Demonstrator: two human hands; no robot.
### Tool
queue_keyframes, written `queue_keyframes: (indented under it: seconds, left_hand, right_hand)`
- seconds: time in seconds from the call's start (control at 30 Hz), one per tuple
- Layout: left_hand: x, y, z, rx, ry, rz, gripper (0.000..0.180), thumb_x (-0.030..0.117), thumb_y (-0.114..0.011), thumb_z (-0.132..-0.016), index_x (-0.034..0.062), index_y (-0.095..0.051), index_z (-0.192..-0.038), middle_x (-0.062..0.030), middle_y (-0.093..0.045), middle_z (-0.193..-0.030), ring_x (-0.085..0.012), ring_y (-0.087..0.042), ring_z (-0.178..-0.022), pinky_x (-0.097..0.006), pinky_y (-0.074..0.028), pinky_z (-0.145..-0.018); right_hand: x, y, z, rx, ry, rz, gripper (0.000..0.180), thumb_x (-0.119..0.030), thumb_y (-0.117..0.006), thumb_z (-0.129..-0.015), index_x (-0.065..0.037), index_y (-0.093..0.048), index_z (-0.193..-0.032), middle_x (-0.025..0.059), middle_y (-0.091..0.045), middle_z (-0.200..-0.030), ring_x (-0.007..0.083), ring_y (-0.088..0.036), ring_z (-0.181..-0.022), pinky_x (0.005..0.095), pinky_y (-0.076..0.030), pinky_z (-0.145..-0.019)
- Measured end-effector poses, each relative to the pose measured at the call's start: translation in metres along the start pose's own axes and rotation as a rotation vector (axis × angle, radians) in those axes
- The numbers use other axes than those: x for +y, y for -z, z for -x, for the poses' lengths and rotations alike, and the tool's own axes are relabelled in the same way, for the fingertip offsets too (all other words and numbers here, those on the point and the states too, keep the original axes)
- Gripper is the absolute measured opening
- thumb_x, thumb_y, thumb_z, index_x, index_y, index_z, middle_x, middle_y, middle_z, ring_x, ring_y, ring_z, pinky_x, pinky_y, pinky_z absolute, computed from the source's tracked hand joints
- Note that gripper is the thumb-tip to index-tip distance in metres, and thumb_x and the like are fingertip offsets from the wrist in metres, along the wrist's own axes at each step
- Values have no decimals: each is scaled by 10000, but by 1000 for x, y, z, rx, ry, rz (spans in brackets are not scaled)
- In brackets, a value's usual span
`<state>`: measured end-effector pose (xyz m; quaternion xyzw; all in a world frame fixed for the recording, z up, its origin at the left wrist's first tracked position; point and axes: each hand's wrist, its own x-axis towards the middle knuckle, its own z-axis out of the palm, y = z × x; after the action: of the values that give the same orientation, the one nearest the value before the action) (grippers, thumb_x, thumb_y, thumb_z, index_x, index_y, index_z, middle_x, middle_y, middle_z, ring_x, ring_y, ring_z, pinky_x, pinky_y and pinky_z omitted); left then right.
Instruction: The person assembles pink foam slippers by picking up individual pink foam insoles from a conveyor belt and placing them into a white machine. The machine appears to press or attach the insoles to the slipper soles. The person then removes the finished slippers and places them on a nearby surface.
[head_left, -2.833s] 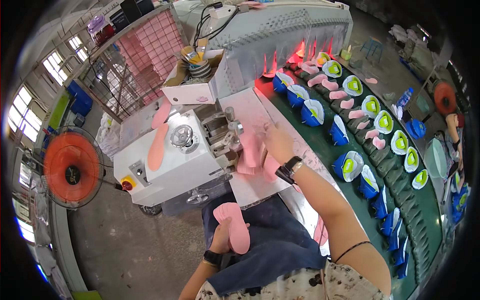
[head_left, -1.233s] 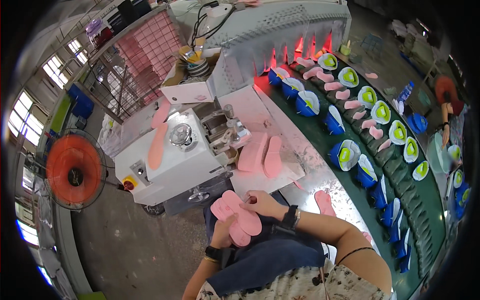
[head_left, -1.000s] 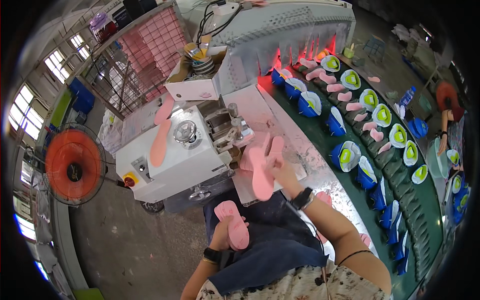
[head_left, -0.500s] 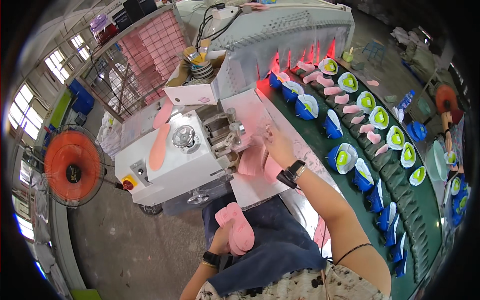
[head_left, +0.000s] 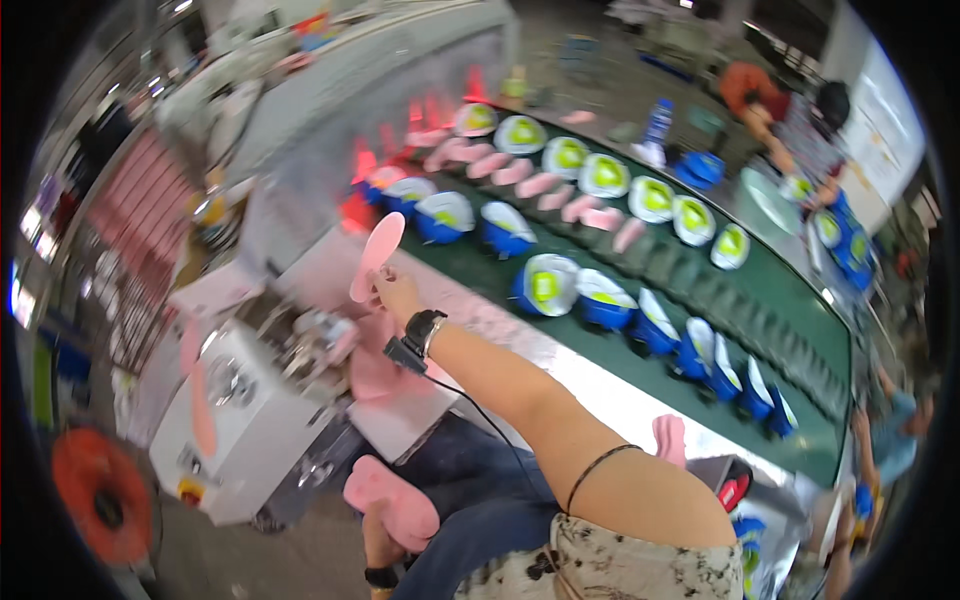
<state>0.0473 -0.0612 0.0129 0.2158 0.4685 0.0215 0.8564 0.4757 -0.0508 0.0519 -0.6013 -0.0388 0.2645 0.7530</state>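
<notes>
My right hand (head_left: 397, 292) pinches a single pink insole (head_left: 381, 245) by its lower end, raised upright near the belt's edge. Low in front of my lap, my left hand (head_left: 376, 535) grips a small stack of pink insoles (head_left: 397, 503), thumb on top. More pink insoles (head_left: 372, 372) lie piled on the metal table below my right hand. Beside them stands a white machine (head_left: 255, 425) with a handwheel and metal rollers. A long pink insole (head_left: 203, 410) rests on its top.
A green conveyor belt (head_left: 480, 268) carries blue-and-white shoe uppers (head_left: 545, 285) and a middle row of pink insoles (head_left: 538, 185). Its far end meets a grey tunnel (head_left: 300, 130) glowing red. An orange fan (head_left: 105, 500) stands at left. Other people work at the right.
My view has swung right toward the belt. My right hand has come up from the pile beside the machine with one insole. My left hand still keeps its stack.
</notes>
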Motion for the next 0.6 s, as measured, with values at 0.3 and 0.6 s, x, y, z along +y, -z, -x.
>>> queue_keyframes:
  seconds: [0.3,0.6]
  left_hand:
    - [10,-70,16,-119,-110,-243,390,183,-514,-878,-20,-468,-1209,-154,-586,-1106,-300,-600,-1022,-441,-492,-881]
    - [4,-85,1,-172,-102,-255,404,143,-516,-887,-45,-454,-1238,-159,-579,-1141,-315,-592,-1050,-446,-477,-918]
  right_hand:
    - [-41,393,55,840,169,341,368,-21,-617,-779,-15,-440,-1101,137,-603,-831,201,-613,-534,321,-506,-418]
    - [-63,425,28,922,596,662,292,-65,-606,-718,-7,-629,-1004,108,-650,-768,240,-627,-706,340,-484,-663]
